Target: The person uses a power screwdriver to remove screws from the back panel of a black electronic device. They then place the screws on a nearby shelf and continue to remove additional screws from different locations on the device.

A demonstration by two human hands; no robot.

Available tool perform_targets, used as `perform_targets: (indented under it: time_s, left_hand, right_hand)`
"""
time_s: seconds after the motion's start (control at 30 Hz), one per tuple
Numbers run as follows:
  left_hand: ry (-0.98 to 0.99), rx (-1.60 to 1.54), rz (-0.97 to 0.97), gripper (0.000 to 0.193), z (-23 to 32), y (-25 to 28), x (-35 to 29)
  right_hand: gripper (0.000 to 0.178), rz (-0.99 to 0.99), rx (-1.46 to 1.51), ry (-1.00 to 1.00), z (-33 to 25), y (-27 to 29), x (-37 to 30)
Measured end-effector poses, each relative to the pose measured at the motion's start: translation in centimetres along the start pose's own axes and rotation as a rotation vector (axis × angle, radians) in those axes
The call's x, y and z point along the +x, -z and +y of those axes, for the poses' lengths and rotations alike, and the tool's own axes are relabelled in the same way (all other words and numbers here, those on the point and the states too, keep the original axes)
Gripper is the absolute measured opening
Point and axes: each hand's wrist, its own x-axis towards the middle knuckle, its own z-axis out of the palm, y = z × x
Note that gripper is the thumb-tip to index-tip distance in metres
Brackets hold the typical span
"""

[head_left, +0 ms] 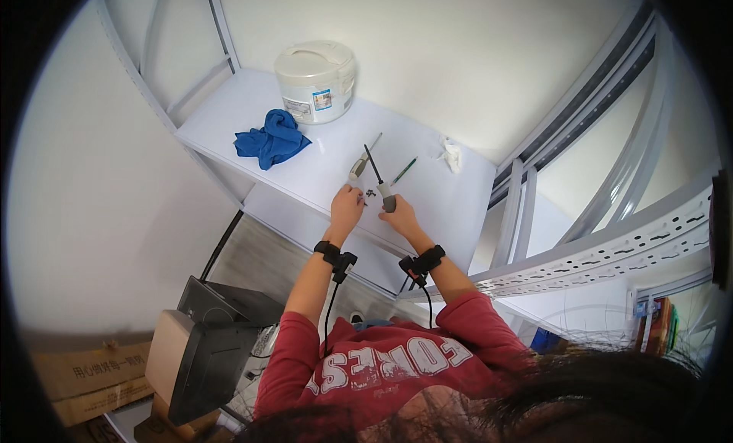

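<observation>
My right hand (399, 218) is closed around the grey handle of a screwdriver (384, 190), whose dark shaft points up and away over the white shelf (435, 206). My left hand (347, 208) is at the shelf's near edge, fingers pinched together; something small may be between them, too small to make out. Between the hands lies a little group of small dark pieces, perhaps screws (370, 192). Just beyond my left hand rests a second screwdriver (358, 166) with a pale handle. A green pen (405, 171) lies to the right of the screwdriver I hold.
A white rice cooker (314, 88) stands at the back left, with a crumpled blue cloth (273, 140) before it. Some crumpled white material (452, 155) lies at the right. Perforated metal uprights (603, 252) rise on the right; cardboard boxes (99, 374) sit at lower left.
</observation>
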Motion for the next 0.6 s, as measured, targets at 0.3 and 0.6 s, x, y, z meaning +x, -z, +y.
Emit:
perform_targets:
  time_s: [0.3,0.6]
  left_hand:
    - [0.0,0.007,-0.013,0.009,0.2,-0.1,-0.2]
    - [-0.025,0.016,-0.021,0.014,0.1,-0.6,0.0]
  right_hand:
    - [0.043,0.0,0.026,0.077,0.7,-0.5,0.0]
    - [0.041,-0.059,0.09,0.102,-0.1,-1.2,0.2]
